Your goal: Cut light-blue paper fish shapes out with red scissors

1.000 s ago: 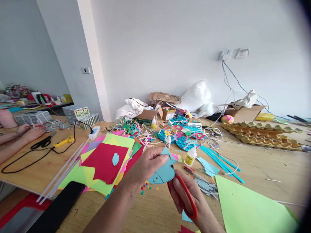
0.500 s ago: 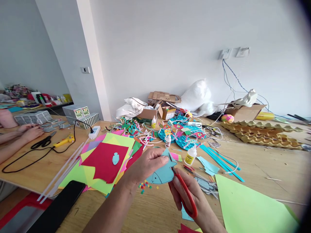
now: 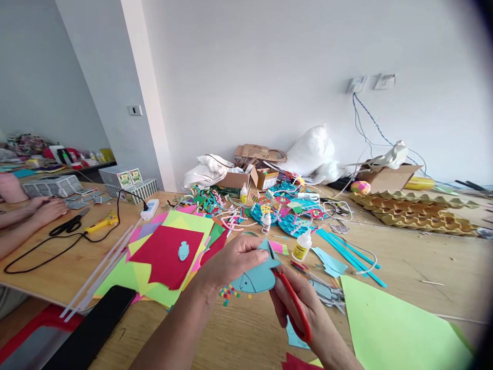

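Observation:
A blue paper fish (image 3: 256,277) with a drawn eye and gill line is pinched in my left hand (image 3: 241,259), thumb on top, above the wooden table. My right hand (image 3: 295,303) is wrapped round the red handles of the scissors (image 3: 298,311). The scissor blades lie at the fish's tail end, pointing up and away. Small coloured paper dots (image 3: 229,294) lie on the table just below the fish's head. Blue paper scraps (image 3: 296,336) are partly hidden by my right hand.
Coloured paper sheets (image 3: 165,254) with a small blue fish lie left, beside a black phone-like object (image 3: 92,331). Glue bottles (image 3: 302,246) stand ahead. Green paper (image 3: 396,329) is at right, egg trays (image 3: 416,213) behind. Another person's hands (image 3: 50,209) are far left.
The scissors and my right hand have shifted very slightly against the fish's tail. My left hand keeps its hold on the fish.

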Available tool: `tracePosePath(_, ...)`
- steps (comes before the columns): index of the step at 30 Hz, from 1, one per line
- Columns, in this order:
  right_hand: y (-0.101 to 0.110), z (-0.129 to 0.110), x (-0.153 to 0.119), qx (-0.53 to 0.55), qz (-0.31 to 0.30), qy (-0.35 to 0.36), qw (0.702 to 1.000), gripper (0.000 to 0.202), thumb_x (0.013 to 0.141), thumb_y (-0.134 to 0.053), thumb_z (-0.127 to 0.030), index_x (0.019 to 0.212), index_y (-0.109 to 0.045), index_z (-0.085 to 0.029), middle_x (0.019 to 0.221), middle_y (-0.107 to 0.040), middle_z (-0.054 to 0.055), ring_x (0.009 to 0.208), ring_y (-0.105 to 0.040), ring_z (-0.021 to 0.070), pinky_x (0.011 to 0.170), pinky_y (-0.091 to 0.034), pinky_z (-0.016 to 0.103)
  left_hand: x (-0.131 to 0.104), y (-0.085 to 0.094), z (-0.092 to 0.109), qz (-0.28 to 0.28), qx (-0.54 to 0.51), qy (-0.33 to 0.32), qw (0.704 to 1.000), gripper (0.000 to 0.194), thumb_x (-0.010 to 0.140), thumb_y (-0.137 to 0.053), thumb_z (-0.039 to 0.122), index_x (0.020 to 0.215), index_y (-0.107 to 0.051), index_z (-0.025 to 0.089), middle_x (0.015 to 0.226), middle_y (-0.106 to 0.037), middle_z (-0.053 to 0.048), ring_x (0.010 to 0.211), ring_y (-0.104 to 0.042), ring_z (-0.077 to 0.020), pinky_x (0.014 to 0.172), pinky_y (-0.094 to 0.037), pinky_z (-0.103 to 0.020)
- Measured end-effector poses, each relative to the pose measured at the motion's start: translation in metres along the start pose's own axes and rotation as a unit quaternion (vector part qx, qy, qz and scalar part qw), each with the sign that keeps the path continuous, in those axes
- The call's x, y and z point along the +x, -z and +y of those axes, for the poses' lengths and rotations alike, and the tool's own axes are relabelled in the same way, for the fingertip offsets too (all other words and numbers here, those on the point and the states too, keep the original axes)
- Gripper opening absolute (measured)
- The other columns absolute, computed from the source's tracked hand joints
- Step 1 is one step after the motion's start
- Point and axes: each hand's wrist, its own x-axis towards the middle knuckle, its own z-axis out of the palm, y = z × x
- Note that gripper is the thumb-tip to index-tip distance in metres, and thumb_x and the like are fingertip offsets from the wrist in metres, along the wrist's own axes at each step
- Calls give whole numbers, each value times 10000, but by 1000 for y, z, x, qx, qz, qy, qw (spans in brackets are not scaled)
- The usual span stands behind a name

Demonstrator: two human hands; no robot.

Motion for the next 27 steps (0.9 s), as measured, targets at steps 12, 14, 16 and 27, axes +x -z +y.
tracePosePath(12,0,3,2,-12,-10,-9,1000,537,814,-370,-733,685,-415,-213,406,-383,-94,342,-306,71,385,-223,206,0,5,2,-28,-3,7,1000,305,815,-547,436,689,-473,168,598,-366,50,490,-302,-64,447,-221,-202)
tracePosePath(14,2,1,-1,-4,-19,3,1000,513,838,-377,-701,700,-424,-209,449,-407,-82,391,-343,83,430,-278,217,0,5,2,-33,18,-6,999,304,821,-542,431,689,-467,167,619,-368,45,518,-306,-70,469,-233,-207)
tracePosePath(16,8,1,-7,-1,-41,6,999,467,878,-391,-639,721,-446,-203,487,-435,-67,444,-377,97,485,-323,232,0,7,3,-24,49,-22,998,321,827,-538,428,664,-431,173,633,-340,46,544,-291,-76,484,-234,-212)
tracePosePath(27,47,-18,-21,6,200,67,977,318,722,-726,-409,902,-532,-232,850,-638,30,624,-522,152,526,-411,263,-4,2,12,-30,235,-29,971,241,853,-521,363,708,-495,173,663,-391,50,607,-363,-93,531,-269,-214)
